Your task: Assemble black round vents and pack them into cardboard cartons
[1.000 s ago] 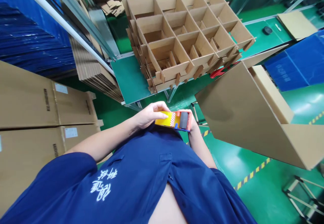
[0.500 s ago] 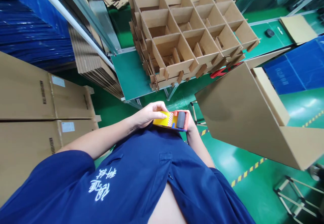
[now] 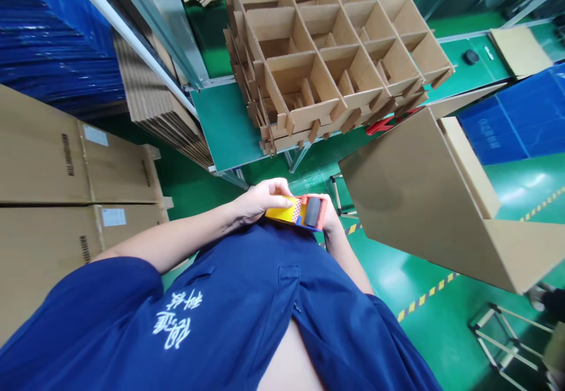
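Close to my waist, both hands are on a tape dispenser (image 3: 313, 211) with a yellow part, an orange-red frame and a dark roller. My left hand (image 3: 267, 198) is closed on its yellow end, thumb laid across the top. Around the roller end is my right hand (image 3: 329, 214), its fingers mostly hidden behind the dispenser. Beyond the hands, stacked cardboard dividers (image 3: 314, 114) with square cells rest on a green-topped table (image 3: 227, 123).
A large open cardboard box (image 3: 410, 202) stands at the right, near a blue crate (image 3: 503, 117). Large cartons (image 3: 39, 149) are stacked at the left, beside flat cardboard sheets (image 3: 154, 96). A tubular stand (image 3: 507, 344) is at the lower right.
The view has shifted slightly, so the surroundings sit a little to the left. Both hands still hold the tape dispenser, which is tilted slightly differently.
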`<state>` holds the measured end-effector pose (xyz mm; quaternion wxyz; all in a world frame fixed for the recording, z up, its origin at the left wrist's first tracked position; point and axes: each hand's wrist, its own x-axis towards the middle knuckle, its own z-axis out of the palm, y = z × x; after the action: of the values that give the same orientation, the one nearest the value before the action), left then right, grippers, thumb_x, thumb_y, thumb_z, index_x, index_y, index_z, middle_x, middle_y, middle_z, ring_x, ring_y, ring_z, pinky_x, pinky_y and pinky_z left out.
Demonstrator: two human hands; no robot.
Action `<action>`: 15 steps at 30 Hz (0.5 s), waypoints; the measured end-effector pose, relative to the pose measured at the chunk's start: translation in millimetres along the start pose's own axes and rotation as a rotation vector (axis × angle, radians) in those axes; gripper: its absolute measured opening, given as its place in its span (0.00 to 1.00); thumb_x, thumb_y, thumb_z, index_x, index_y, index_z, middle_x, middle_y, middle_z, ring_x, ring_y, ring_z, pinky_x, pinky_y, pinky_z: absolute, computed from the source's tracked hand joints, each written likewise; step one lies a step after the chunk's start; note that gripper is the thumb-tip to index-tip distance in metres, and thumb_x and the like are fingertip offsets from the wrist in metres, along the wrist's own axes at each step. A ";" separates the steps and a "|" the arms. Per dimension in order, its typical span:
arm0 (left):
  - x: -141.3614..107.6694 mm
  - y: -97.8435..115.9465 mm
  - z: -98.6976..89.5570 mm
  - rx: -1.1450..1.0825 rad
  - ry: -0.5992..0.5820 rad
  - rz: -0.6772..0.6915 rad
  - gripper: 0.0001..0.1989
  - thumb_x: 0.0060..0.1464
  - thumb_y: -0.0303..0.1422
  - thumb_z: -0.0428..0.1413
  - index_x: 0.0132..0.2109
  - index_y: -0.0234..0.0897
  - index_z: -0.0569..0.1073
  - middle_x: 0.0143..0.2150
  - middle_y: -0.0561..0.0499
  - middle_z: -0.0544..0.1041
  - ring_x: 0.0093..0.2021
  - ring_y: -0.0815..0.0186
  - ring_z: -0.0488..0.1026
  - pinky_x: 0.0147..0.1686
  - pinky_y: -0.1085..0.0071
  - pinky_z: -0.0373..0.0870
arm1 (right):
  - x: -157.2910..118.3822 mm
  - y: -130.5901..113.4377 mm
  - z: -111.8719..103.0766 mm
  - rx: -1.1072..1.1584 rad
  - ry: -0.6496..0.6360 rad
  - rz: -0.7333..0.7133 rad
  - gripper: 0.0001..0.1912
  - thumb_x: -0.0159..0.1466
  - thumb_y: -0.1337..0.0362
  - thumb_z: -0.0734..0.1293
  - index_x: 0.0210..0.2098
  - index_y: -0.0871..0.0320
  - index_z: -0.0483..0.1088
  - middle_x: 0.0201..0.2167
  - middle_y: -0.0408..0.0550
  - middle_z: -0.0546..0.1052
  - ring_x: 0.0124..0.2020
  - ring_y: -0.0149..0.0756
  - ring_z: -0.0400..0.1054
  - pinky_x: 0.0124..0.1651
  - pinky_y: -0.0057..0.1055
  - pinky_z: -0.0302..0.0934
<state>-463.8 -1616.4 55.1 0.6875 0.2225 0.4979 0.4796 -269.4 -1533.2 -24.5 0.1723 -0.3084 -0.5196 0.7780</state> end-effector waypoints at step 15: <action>29.4 -20.2 -4.3 -0.303 -0.030 -0.057 0.19 0.36 0.32 0.72 0.32 0.34 0.71 0.31 0.53 0.77 0.28 0.70 0.74 0.30 0.74 0.69 | 0.8 -1.1 -13.9 0.129 -0.164 -0.050 0.46 0.33 0.39 0.83 0.45 0.60 0.81 0.39 0.53 0.84 0.40 0.48 0.79 0.45 0.36 0.72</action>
<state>-457.6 -1600.2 23.7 0.7337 0.1093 0.4158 0.5262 -261.0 -1522.5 -27.5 0.1679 -0.2190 -0.4884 0.8278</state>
